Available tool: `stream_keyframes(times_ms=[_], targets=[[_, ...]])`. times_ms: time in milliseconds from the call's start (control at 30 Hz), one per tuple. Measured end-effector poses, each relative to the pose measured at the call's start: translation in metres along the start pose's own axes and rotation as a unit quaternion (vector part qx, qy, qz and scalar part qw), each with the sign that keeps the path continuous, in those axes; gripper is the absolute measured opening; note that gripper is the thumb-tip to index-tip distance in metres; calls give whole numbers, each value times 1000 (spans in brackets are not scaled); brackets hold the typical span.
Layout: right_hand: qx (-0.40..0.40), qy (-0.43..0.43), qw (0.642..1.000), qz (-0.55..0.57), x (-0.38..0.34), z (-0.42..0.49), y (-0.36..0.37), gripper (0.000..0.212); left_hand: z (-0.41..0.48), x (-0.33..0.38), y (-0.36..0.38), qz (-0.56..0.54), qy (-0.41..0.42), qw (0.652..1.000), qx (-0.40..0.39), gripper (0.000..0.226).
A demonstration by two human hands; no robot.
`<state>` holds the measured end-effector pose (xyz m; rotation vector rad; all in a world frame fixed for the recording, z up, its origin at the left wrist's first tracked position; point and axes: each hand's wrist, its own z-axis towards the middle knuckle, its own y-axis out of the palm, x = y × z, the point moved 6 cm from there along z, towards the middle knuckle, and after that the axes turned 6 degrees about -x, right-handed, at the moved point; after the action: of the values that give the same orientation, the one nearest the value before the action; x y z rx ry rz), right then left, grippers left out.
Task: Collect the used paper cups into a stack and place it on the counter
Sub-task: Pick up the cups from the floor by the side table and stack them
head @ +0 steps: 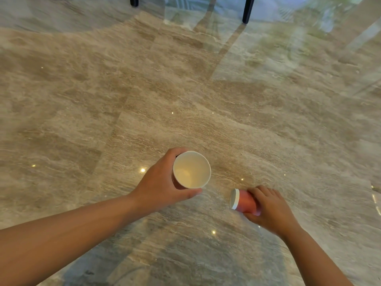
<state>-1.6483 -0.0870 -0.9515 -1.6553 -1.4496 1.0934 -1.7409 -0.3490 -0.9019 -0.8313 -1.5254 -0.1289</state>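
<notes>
My left hand (162, 182) grips an upright red paper cup (191, 169) with a white inside, its mouth facing up at me; it looks empty. To its right, my right hand (268, 207) is closed around a second red paper cup (244, 201) that lies on its side, its white rim pointing left towards the first cup. The two cups are apart, roughly a cup's width between them. Both are held low over a glossy beige marble floor (144, 96). No counter is in view.
Two black furniture legs (248, 9) stand at the top of the view, one left of centre and one right of centre. Window light and small ceiling lights reflect off the polished tiles. Nothing else lies on the floor around the hands.
</notes>
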Motion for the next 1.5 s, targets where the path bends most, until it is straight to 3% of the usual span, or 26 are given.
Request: stream_keyframes(times_ms=[233, 533, 700, 867, 1033, 1200, 1333, 1500], targets=[[-22, -33, 999, 0, -33, 22, -12, 62, -26, -24, -39, 20, -35, 999, 34, 75], [-1, -167, 985, -53, -127, 85, -65, 64, -94, -65, -91, -9, -101, 980, 169, 72], [-6, -281, 956, -88, -218, 116, -67, 65, -151, -92, -109, -39, -151, 952, 265, 73], [-29, -342, 936, -78, -294, 126, -40, 64, -205, -115, -121, -55, -212, 918, 331, 73], [-36, -361, 930, -65, -339, 122, -2, 67, -247, -124, -125, -83, -236, 896, 367, 72], [-33, -388, 917, -84, -361, 114, 24, 68, -269, -130, -123, -75, -242, 892, 374, 84], [-28, -392, 914, -97, -364, 113, 28, 69, -274, -135, -122, -85, -245, 891, 372, 77], [-30, -359, 931, -53, -352, 113, 23, 81, -269, -134, -121, -86, -242, 892, 371, 82]])
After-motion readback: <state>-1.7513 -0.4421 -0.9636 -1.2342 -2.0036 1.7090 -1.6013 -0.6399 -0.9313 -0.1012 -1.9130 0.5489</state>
